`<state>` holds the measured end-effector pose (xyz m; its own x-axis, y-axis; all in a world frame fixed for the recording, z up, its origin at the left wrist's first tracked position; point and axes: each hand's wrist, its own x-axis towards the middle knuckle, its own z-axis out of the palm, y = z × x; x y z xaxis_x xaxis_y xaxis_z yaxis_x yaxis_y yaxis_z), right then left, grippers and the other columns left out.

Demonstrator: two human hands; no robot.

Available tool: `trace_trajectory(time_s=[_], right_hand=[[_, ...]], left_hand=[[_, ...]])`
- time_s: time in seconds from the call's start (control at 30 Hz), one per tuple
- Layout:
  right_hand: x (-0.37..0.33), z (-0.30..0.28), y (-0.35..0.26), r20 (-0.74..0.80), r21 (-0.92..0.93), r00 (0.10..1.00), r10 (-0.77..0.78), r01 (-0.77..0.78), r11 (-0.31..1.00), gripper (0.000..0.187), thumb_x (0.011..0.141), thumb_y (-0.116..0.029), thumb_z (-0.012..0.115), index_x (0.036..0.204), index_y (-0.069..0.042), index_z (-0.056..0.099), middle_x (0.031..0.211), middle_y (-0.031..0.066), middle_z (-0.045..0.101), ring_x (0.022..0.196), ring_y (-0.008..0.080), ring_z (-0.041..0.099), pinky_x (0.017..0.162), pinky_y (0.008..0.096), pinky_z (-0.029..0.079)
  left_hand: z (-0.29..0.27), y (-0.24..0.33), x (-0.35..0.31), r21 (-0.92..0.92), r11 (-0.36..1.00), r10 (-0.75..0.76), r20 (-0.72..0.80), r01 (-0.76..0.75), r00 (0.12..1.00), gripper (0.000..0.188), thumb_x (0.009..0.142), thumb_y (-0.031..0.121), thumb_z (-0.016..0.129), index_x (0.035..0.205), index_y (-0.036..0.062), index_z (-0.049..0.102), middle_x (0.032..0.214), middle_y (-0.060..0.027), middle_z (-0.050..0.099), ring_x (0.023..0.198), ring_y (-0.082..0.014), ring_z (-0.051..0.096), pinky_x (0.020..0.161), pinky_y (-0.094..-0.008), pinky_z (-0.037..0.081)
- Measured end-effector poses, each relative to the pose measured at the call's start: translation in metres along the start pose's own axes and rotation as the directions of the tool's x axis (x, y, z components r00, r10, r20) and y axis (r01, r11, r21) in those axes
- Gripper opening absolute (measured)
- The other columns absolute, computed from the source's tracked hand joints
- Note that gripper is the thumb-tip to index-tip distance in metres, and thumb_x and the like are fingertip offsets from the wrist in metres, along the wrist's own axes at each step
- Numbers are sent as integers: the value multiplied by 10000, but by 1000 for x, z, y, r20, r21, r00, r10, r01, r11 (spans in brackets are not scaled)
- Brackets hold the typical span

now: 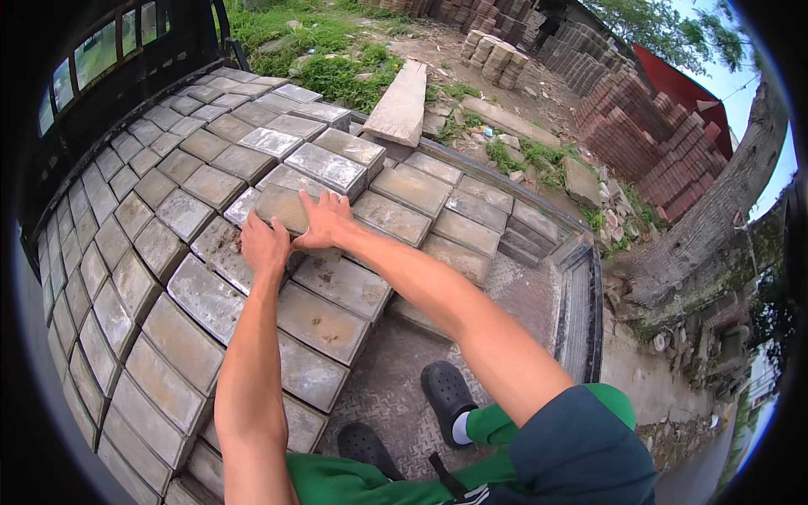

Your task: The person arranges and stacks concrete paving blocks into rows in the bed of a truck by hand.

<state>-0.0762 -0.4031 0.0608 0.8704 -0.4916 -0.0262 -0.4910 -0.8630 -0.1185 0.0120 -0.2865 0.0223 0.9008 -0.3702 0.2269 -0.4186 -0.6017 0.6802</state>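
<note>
A grey-brown concrete paving brick [279,204] lies between my hands, on top of the stacked pavers. My left hand [264,244] closes on its near left side, fingers bent over the edge. At the near right side, my right hand [324,220] grips it with fingers over the top and thumb toward my left hand. The undersides of both hands' grip are hidden. Just beyond stands a raised pale paver [326,167]. Dirt-specked pavers [318,321] lie below my wrists, and a soil-smeared one [220,242] sits beside my left hand.
Rows of pavers [160,412] fill the truck bed's left side. Its bare metal floor [379,387] holds my dark clogs [446,391]. A plank [400,105] leans at the far side rail. Beyond are red brick stacks [623,126] and a tree trunk [715,202].
</note>
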Motion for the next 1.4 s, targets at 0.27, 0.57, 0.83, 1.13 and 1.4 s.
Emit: trace_trajectory(time_s=[0.27,0.57,0.83,1.13,1.4], right_hand=[[-74,13,20,-15,105,995,94,-92,990,1227,633,-600,785,1557,-59,186,1262,288,488,1194,427,471,996,514,371],[-137,11,45,77,24,989,123,-125,992,1180,661,-615,767,1555,-82,211,1320,315,451,1242,443,445,1020,510,345],[-165,23,76,76,-20,995,71,-70,997,1162,701,-651,730,1556,-72,197,1394,306,420,1312,432,406,1069,526,315],[-207,-14,101,430,113,845,319,-401,909,1346,673,-839,634,1564,-12,55,1494,305,303,1397,446,327,1110,557,332],[-190,7,102,79,52,996,-42,38,998,1324,639,-822,669,1565,-46,128,1494,321,294,1410,456,272,1138,538,258]], left_hand=[[-2,0,-3,29,995,96,30,-97,995,506,941,337,568,1311,-5,526,1254,-226,596,1179,-383,557,996,-479,434],[1,-1,-6,38,944,324,72,-327,943,354,942,308,582,1094,-2,661,1070,-214,681,1061,-387,613,935,-475,461],[20,21,-20,-173,825,565,252,-538,786,305,923,274,608,1053,5,666,1021,-199,688,924,-407,651,826,-477,515],[38,40,-41,93,921,248,608,-378,754,606,939,534,525,1127,-38,590,1064,-292,674,1001,-433,666,867,-504,530],[48,36,-60,173,975,19,564,-140,826,741,939,618,449,1164,-75,584,1101,-334,646,1077,-477,622,938,-531,479]])
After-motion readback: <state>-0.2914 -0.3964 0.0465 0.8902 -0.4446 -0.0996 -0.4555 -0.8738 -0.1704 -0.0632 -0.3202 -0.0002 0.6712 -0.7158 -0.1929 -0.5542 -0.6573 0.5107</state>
